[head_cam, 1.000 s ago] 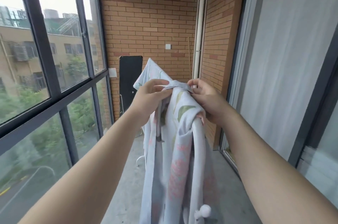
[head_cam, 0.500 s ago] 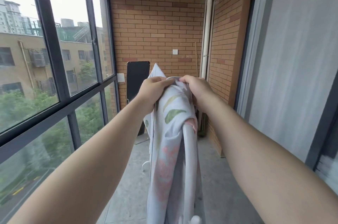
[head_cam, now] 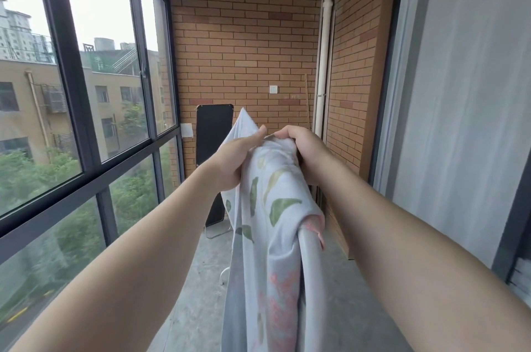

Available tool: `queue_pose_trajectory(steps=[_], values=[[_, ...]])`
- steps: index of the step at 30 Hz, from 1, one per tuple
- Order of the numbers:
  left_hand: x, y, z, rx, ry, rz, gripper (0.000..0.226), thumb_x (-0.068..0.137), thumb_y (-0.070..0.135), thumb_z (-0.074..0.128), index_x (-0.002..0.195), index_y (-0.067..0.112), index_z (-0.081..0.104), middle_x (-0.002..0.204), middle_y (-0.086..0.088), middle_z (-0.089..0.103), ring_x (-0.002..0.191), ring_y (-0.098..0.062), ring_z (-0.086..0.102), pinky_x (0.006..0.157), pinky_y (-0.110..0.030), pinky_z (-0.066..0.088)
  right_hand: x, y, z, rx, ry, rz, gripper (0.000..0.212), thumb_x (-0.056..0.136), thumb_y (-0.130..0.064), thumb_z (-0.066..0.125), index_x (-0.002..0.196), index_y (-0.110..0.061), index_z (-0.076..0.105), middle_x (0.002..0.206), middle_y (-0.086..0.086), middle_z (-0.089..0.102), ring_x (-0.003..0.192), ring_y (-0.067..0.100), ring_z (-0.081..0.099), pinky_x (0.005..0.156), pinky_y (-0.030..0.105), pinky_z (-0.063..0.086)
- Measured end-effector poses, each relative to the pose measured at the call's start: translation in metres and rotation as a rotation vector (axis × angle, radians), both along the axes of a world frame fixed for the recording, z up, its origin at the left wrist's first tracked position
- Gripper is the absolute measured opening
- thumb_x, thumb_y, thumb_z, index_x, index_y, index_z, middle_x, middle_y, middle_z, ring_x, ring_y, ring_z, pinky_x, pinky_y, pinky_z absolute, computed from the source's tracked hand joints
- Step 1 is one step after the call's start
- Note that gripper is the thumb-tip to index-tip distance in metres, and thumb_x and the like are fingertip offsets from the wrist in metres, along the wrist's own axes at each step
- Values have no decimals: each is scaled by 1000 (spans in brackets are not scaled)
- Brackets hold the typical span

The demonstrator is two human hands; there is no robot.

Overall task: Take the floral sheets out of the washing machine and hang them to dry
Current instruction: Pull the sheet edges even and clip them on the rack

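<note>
A pale floral sheet [head_cam: 270,242] with green leaves and pink flowers hangs bunched in front of me, reaching down past the bottom of the view. My left hand [head_cam: 232,163] grips its top edge from the left, thumb on top. My right hand [head_cam: 307,153] grips the same bunched top from the right, fingers curled over the cloth. Both hands sit close together at chest height. A white rail of a drying rack [head_cam: 311,279] shows under the sheet's right side.
I stand on a narrow balcony with a concrete floor [head_cam: 198,294]. Dark-framed windows [head_cam: 71,87] run along the left, a brick wall [head_cam: 247,58] closes the far end, and a sliding glass door [head_cam: 459,121] is on the right. A black panel [head_cam: 214,133] leans against the brick wall.
My hands have drawn closer together on the sheet's top and bunched it tighter. The view has tilted upward, showing more of the ceiling.
</note>
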State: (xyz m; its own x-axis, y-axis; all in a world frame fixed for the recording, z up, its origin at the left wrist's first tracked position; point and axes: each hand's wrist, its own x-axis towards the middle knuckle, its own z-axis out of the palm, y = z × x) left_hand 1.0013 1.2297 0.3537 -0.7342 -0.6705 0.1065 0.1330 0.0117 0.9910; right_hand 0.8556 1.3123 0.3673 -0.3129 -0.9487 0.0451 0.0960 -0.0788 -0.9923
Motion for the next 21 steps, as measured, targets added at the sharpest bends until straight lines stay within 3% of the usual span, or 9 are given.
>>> queue_pose_trajectory(steps=[3,7,10,13,17,21], values=[[-2,-13,4,-55,29,5,28,78,22,80,95,11,61,111,-20,67,102,-33,65,102,-47,49,-5,-11,5,-43,-65,13,22,79,-28,65,87,-7,68,72,9,68,61,22,68,55,27,56],[-5,-32,-8,-77,62,139,12,86,13,75,81,13,63,91,-11,64,91,-27,60,86,-39,49,-8,-23,-2,-28,-36,-56,16,84,-26,66,83,-10,67,64,4,69,54,17,68,47,23,52],[-4,-41,-16,-68,27,173,14,94,18,68,95,4,65,98,-14,64,90,-27,57,83,-37,46,-7,-29,-7,2,0,-52,25,88,-24,65,64,-15,69,56,0,65,47,13,63,42,19,47],[-4,-48,-17,24,76,122,35,99,24,60,123,-1,65,113,-15,67,100,-27,63,90,-37,51,-4,-34,-5,5,18,-60,40,88,-25,65,48,-18,69,56,0,64,45,13,62,41,18,46],[-16,-51,-20,196,141,100,42,100,29,55,133,5,60,128,-11,66,119,-28,62,110,-46,45,-3,-44,-4,-33,-36,-68,40,94,-23,59,56,-14,65,55,2,62,43,11,60,40,15,44],[-33,-41,-36,264,71,258,41,92,37,68,122,9,65,108,-11,76,102,-29,73,98,-47,55,-1,-44,-18,-16,29,-110,35,103,-20,52,71,-8,58,43,-5,60,36,5,58,33,12,37]])
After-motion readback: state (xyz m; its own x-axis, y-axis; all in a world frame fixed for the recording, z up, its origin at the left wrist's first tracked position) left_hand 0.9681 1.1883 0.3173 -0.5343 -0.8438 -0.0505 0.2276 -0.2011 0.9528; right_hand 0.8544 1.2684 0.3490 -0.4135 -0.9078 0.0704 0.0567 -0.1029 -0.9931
